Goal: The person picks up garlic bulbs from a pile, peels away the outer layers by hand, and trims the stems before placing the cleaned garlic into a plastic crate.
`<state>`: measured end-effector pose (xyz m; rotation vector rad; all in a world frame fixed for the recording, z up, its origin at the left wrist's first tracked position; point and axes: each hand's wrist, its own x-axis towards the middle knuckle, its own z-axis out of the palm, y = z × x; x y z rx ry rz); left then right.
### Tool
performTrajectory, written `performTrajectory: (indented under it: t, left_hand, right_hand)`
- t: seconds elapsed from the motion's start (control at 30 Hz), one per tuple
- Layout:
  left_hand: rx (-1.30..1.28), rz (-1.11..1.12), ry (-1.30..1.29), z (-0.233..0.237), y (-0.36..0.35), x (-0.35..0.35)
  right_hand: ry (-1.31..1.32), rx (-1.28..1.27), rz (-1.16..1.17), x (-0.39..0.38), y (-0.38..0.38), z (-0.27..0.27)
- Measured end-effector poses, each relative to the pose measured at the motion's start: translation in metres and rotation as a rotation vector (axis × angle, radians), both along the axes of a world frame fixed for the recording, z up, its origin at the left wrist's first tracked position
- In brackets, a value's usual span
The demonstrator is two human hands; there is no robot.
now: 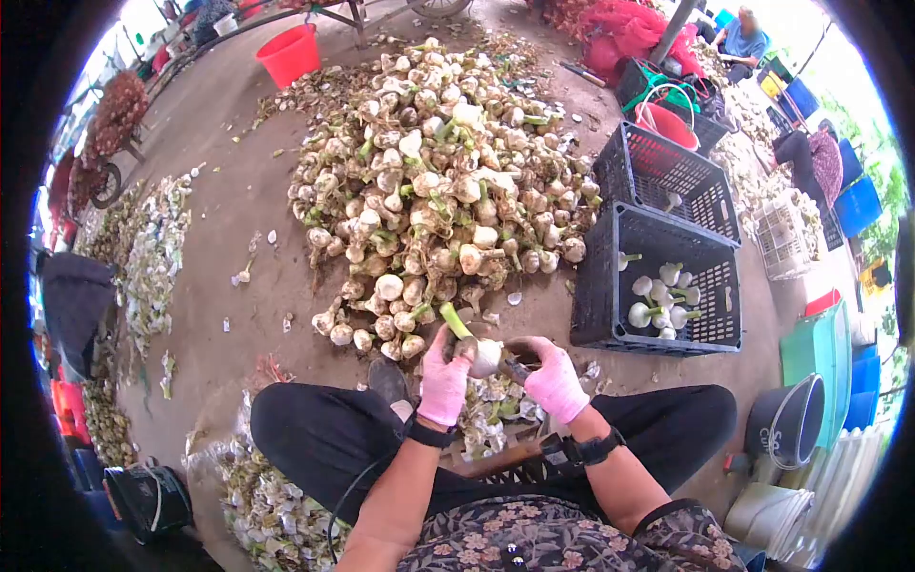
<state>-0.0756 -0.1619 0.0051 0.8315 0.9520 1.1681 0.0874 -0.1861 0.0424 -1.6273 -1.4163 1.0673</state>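
My left hand [446, 377], in a pink glove with soiled fingertips, is closed around a garlic bulb [487, 357]. The bulb's green stem [455, 320] sticks up past the thumb, and its white side faces right. My right hand [553, 378], gloved the same way, is closed right at the bulb's other side. A small dark blade-like tool [516, 370] shows at its fingertips, mostly hidden by the fingers. Below both hands, papery garlic peelings [486, 419] lie between my legs. Just beyond them rises a large heap of untrimmed garlic [434, 191].
At the right, a black crate [599, 319] holds several clean white bulbs; a second black crate [681, 186] stands behind it. A red bucket [289, 57] sits beyond the heap. Near my right knee are a dark bucket [786, 419] and a green tub [820, 362]. Other people [743, 43] sit far right.
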Motion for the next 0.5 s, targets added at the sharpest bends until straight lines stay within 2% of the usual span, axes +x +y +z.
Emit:
performTrajectory:
  t: [0.03,0.1,0.23,0.3,0.43,0.5]
  left_hand:
    - [0.055,0.012,0.150,-0.004,-0.002,0.003]
    - [0.070,0.060,0.212,-0.006,-0.006,0.010]
    - [0.065,0.040,0.270,-0.003,-0.011,0.011]
    - [0.148,0.051,0.385,0.000,-0.015,0.012]
    - [0.115,0.053,0.287,0.003,-0.016,0.015]
    - [0.106,0.035,0.292,0.004,-0.013,0.012]
  right_hand:
    - [0.000,-0.001,-0.001,-0.003,0.002,0.003]
    - [-0.259,0.008,0.010,-0.006,0.005,0.008]
    - [-0.190,-0.006,0.029,-0.008,0.007,0.000]
    - [-0.213,0.002,0.002,-0.010,0.004,-0.004]
    - [-0.350,-0.046,-0.058,-0.022,0.004,0.009]
    - [-0.315,-0.059,-0.070,-0.016,0.007,0.003]
